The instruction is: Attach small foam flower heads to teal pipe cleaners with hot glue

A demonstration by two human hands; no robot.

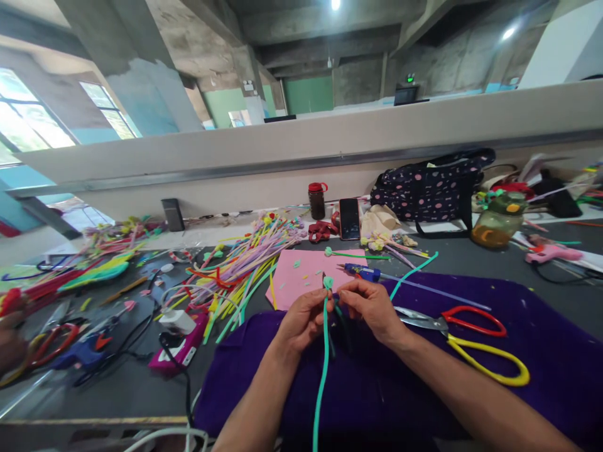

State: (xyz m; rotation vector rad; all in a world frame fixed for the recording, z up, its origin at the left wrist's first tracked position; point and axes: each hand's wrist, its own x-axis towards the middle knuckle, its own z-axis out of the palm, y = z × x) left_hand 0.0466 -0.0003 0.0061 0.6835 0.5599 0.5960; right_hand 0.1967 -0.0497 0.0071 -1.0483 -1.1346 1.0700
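Observation:
My left hand (301, 323) is closed in a pinch on a mint-green pipe cleaner (324, 370), just under its small curled, flower-like head (328, 284). The stem's long end hangs down towards me. Close beside it, my right hand (370, 306) has thumb and fingers pressed together near the head; what they pinch is hidden. Darker green strands hang between the hands, partly in shadow. Behind them, a pink foam-like sheet (282, 276) carries small green scraps and another green stem with a rounded head (358, 255). A blue glue gun (362, 272) lies at the sheet's right edge.
Scissors with red and yellow handles (445, 323) lie by my right forearm on purple cloth (541, 326). Coloured pipe cleaners (254, 257) pile up left of the sheet. A magenta power strip (181, 348) with cables sits left. Behind stand a phone (349, 219) and bottle (499, 220). Another person's hand (12, 345) shows far left.

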